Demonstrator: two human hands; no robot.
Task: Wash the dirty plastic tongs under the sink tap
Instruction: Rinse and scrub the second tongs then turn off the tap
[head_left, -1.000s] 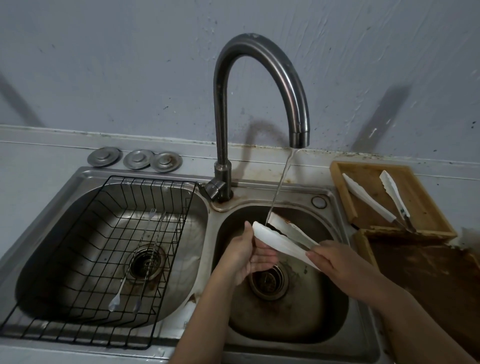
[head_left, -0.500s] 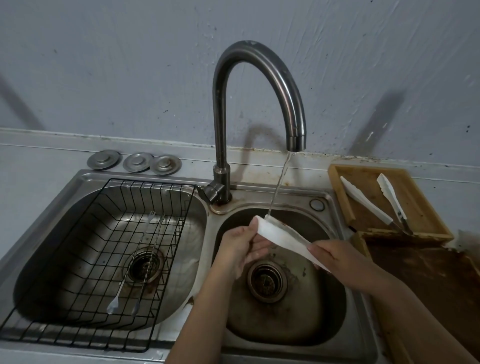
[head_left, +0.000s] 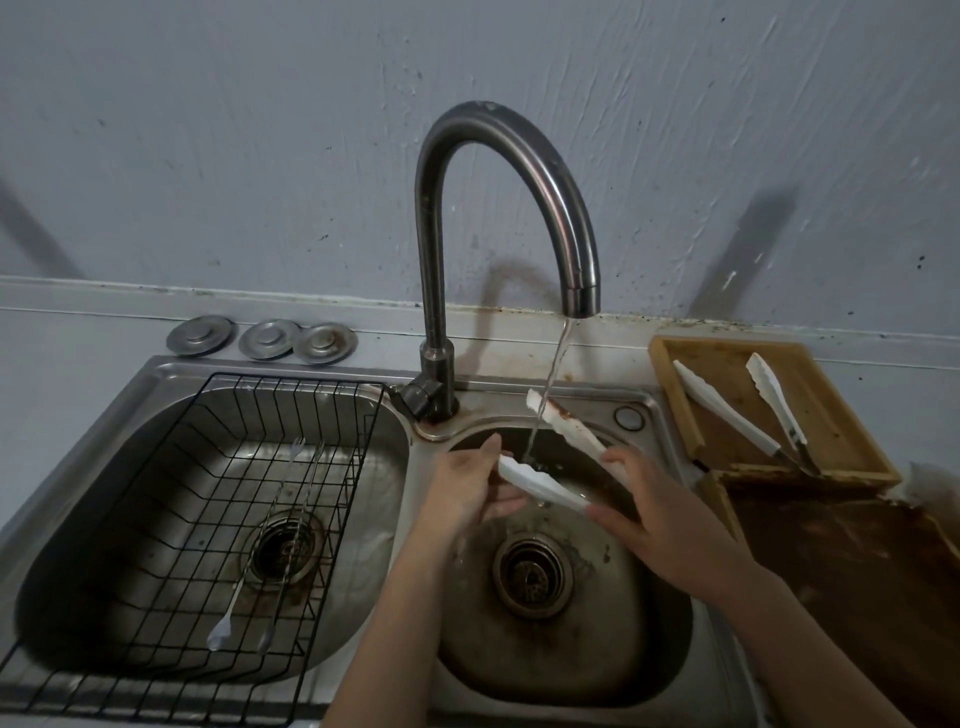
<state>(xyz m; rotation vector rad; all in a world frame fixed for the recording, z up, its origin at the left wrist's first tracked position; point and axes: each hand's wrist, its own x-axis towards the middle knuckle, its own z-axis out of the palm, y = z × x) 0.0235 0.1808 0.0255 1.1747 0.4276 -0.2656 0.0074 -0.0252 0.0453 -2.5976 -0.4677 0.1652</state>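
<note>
White plastic tongs (head_left: 545, 486) with brown stains hang over the right sink basin (head_left: 639, 639), their two arms spread apart. Water runs from the curved metal tap (head_left: 566, 218) between the arms onto the lower arm. My right hand (head_left: 660, 512) grips the tongs at their hinge end. My left hand (head_left: 475, 486) holds the tip of the lower arm, thumb on top and fingers beneath. The upper arm (head_left: 563, 423) points up toward the tap base and shows a brown smear.
A black wire rack (head_left: 208, 519) holding thin metal utensils sits in the left basin. Three metal drain covers (head_left: 265, 338) lie on the ledge behind. A wooden tray (head_left: 852, 405) at the right holds two more white tongs (head_left: 722, 410); a brown-stained board (head_left: 841, 571) lies in front.
The tongs' arms, pressed together half a second ago, have spread apart; the upper arm now rises toward the tap base. Both hands have kept their hold.
</note>
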